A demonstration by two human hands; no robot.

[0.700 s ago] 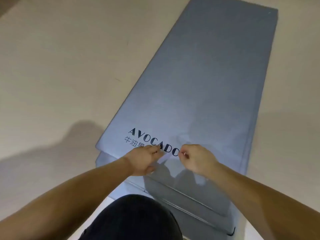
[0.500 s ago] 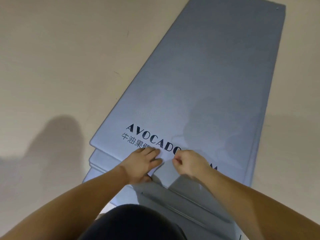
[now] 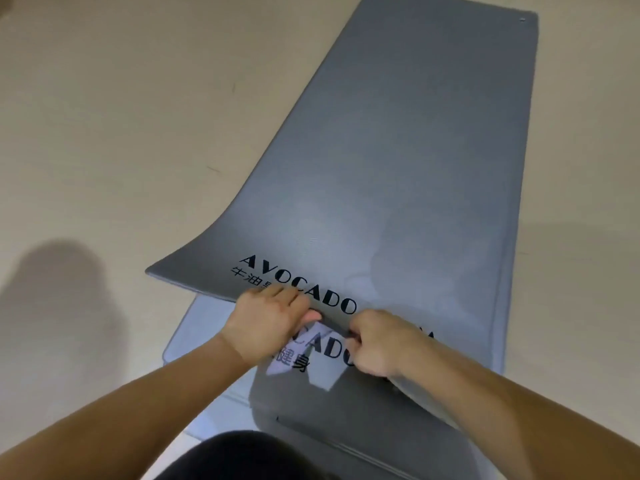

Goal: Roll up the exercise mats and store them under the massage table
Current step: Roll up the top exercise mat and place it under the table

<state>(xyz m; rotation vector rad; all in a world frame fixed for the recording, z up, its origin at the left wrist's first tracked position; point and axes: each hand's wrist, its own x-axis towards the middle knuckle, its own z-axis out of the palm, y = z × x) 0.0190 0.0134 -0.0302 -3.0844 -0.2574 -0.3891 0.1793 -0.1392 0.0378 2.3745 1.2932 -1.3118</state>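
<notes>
Raised higher, top mat's (image 3: 398, 168) edge bares lower mat (image 3: 204, 327) — our left hand (image 3: 266, 323), right hand (image 3: 384, 344) clamp fingers (image 3: 287, 296) on it.

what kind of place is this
Likely an indoor fitness or studio room, though little shows: a grey top mat lies over a lower mat on a bare beige floor. Both carry AVOCADO lettering, and the lower adds Chinese characters for fitness.

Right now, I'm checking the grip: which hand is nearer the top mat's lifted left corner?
Left. The left hand grips the top mat's near edge right of the lifted corner; the right hand grips the same edge farther right.
</notes>
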